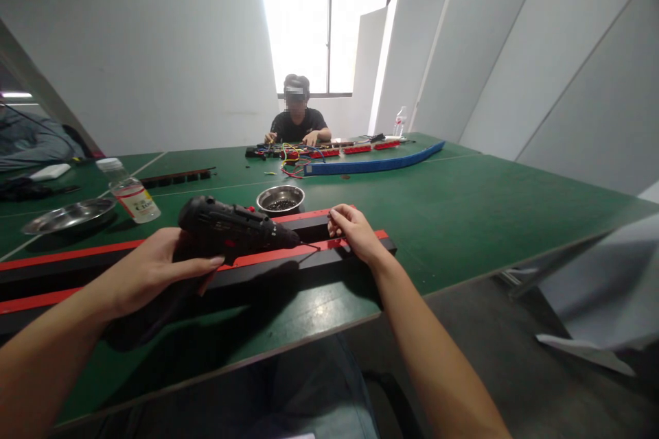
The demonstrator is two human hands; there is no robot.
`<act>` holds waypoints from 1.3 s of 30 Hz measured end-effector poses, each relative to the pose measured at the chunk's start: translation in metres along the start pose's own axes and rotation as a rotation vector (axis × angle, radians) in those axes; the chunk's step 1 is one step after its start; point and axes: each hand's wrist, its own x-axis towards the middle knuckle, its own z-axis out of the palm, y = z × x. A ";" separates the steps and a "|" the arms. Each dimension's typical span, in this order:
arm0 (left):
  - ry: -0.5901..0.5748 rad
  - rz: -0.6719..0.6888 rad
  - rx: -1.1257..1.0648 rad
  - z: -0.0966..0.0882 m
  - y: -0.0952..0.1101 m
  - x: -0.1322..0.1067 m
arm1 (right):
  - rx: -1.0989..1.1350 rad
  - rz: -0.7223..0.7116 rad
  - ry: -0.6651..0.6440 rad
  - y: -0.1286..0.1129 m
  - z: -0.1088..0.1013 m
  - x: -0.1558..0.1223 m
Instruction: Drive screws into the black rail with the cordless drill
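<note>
A black cordless drill [231, 228] is gripped in my left hand [163, 262], with its long thin bit pointing right. The tip of the bit lies over the near black bar with a red top strip [268, 255]. Just right of that tip, my right hand [351, 228] is closed in a pinch above the bar's right end. Whatever sits between those fingertips is too small to name. Behind it runs a second black and red bar [309, 221]. A small steel bowl [281, 199] holding dark small parts, perhaps screws, stands beyond the bars.
A plastic bottle [131, 193] and a wide steel dish [69, 216] stand at left on the green table [463, 219]. Across it, a person [298, 120] handles wired red parts [324, 151] behind a long blue strip [373, 164]. The table's near edge runs below my hands.
</note>
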 end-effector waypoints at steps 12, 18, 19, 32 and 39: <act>-0.007 0.106 0.322 -0.026 0.097 0.027 | 0.040 0.010 0.039 0.000 0.001 0.000; 0.003 0.261 0.833 -0.020 0.134 0.062 | 0.062 0.016 0.047 0.001 0.000 0.001; 0.046 0.269 0.913 -0.014 0.141 0.065 | 0.069 0.017 0.047 0.001 0.000 0.001; 0.285 0.388 0.980 0.022 0.169 0.077 | 0.113 0.028 0.070 -0.004 0.004 0.000; 0.296 0.354 1.065 0.023 0.172 0.080 | 0.098 0.019 0.082 -0.004 0.004 0.000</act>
